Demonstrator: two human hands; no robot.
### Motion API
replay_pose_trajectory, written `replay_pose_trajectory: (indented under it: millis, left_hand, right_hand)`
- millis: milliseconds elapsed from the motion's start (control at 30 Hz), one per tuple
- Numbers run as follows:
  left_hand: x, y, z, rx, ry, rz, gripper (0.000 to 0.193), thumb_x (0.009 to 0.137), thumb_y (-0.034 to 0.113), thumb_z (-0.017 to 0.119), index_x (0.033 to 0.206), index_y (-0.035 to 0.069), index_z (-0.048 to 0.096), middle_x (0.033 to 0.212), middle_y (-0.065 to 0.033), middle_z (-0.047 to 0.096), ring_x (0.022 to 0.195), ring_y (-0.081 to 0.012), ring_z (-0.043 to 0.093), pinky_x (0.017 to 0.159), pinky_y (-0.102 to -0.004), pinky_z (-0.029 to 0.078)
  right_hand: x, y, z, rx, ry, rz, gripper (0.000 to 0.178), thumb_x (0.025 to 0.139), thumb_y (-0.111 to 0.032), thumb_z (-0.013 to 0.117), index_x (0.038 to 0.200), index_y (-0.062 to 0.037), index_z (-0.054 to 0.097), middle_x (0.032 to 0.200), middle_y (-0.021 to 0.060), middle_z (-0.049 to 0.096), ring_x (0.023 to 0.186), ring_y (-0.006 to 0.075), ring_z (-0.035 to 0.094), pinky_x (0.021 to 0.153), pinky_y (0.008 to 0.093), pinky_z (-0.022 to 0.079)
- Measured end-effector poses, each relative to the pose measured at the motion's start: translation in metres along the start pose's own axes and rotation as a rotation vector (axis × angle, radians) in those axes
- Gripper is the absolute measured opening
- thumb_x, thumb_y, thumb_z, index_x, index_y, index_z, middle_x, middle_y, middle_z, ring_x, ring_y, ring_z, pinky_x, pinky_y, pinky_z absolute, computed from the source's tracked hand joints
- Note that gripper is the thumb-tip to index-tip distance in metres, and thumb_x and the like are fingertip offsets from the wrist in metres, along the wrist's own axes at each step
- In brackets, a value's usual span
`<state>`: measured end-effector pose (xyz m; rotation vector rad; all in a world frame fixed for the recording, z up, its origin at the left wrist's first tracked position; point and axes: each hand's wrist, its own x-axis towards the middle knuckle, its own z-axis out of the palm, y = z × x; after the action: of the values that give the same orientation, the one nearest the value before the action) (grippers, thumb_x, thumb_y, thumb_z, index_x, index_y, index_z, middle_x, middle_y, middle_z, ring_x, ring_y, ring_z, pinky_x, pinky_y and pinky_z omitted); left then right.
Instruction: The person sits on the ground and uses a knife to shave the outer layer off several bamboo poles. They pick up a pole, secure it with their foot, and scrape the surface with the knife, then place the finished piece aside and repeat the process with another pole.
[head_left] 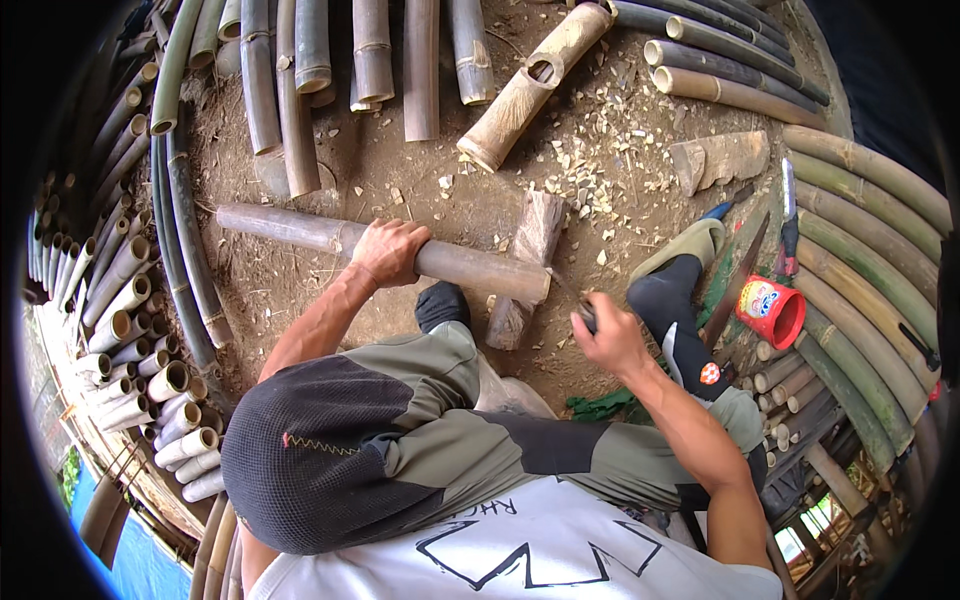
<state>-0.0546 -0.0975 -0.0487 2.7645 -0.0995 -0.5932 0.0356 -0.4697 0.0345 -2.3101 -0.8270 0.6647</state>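
Observation:
A brown bamboo pole point(480, 268) lies crosswise in front of me, its right end resting over a wooden block point(538, 232). My left hand point(392, 252) is closed around the pole near its middle, knuckles up. My right hand point(614, 340) grips the dark handle of a knife point(572, 290). Its thin blade points up and left, close to the pole's cut right end; whether it touches the bamboo I cannot tell. Part of the block shows again on the near side of the pole, beside my foot.
Pale chips point(620, 150) litter the dirt beyond the block. A notched bamboo piece point(510, 115) and a wood chunk point(720, 162) lie farther off. At right are a red container point(775, 312), a saw blade point(738, 275) and long bamboo poles point(860, 260). Cut bamboo point(130, 300) is stacked left.

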Motion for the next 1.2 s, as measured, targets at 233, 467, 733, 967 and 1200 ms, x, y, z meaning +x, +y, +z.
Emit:
replay_pose_trajectory:
  millis: [233,467,733,967,1200]
  left_hand:
    - [-0.022,0.001,0.025,0.045,0.327,0.040,0.043,0.066,0.022,0.077,0.105,0.012,0.061,0.096,-0.0058,0.064,0.095,-0.0258,0.064,0.085,-0.0427,0.047]
    - [-0.015,0.007,0.034,0.101,0.445,0.035,0.031,0.078,0.019,0.067,0.107,0.014,0.059,0.095,-0.0029,0.063,0.098,-0.0232,0.063,0.088,-0.0441,0.043]
    - [-0.018,0.008,0.033,0.057,0.454,0.043,0.032,0.077,0.016,0.067,0.108,0.014,0.059,0.096,-0.0033,0.063,0.098,-0.0238,0.063,0.092,-0.0459,0.043]
    - [-0.021,0.005,0.038,0.090,0.478,0.031,0.037,0.072,0.018,0.072,0.107,0.012,0.060,0.100,-0.0045,0.065,0.098,-0.0248,0.063,0.091,-0.0434,0.044]
    - [-0.022,0.007,0.039,0.093,0.443,0.032,0.040,0.073,0.017,0.071,0.110,0.012,0.058,0.101,-0.0053,0.064,0.101,-0.0253,0.063,0.094,-0.0449,0.043]
  right_hand:
    - [0.016,-0.066,-0.035,0.200,0.017,-0.069,0.032,0.097,-0.028,0.064,0.107,0.0018,0.056,0.073,0.0163,0.062,0.061,0.0316,0.067,0.054,0.0406,0.051]
    - [0.006,-0.003,-0.022,-0.148,-0.355,0.227,0.034,0.098,-0.032,0.060,0.107,0.0006,0.055,0.075,0.0214,0.065,0.065,0.0390,0.070,0.059,0.0462,0.056]
    - [-0.002,-0.015,-0.005,-0.064,-0.028,-0.034,0.032,0.097,-0.026,0.063,0.103,0.0038,0.052,0.070,0.0174,0.063,0.055,0.0289,0.065,0.053,0.0415,0.052]
    - [0.009,-0.060,-0.028,0.095,0.079,-0.080,0.035,0.097,-0.030,0.064,0.105,0.0027,0.054,0.067,0.0154,0.061,0.057,0.0333,0.067,0.051,0.0411,0.051]
    - [0.005,0.003,-0.010,-0.179,-0.335,0.295,0.037,0.096,-0.032,0.063,0.108,0.0018,0.054,0.072,0.0236,0.066,0.065,0.0424,0.069,0.058,0.0497,0.053]
